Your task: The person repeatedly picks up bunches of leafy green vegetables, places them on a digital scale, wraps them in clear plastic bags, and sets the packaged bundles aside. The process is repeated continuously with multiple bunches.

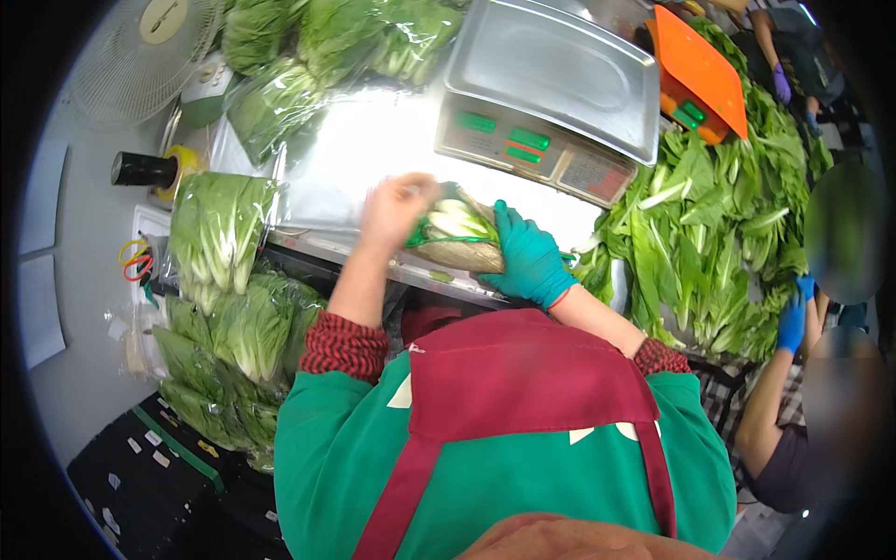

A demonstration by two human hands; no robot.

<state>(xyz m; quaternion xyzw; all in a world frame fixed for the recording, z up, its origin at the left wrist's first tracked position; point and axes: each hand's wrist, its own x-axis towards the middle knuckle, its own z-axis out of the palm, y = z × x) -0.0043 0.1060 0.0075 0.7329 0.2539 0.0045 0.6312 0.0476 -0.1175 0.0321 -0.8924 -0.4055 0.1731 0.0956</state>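
In front of me, at the table's near edge, a bundle of leafy greens [455, 220] with pale stems lies in a brown and green wrapping [458, 253]. My right hand [528, 255], in a teal glove, is shut on the right end of the wrapped bundle. My bare left hand [400, 210] is at the bundle's left end; it is blurred, and its fingers' hold cannot be made out. Just beyond stands a digital scale [539, 143] with a bare steel pan [553, 70] and lit green displays.
Bagged greens [220, 231] line the left side and the back left, near a fan [150, 56]. Loose leafy greens [700, 231] are heaped at right below an orange scale pan [700, 70]. Beside them a co-worker's blue-gloved hand [791, 322] reaches in. Scissors [136, 260] lie at left.
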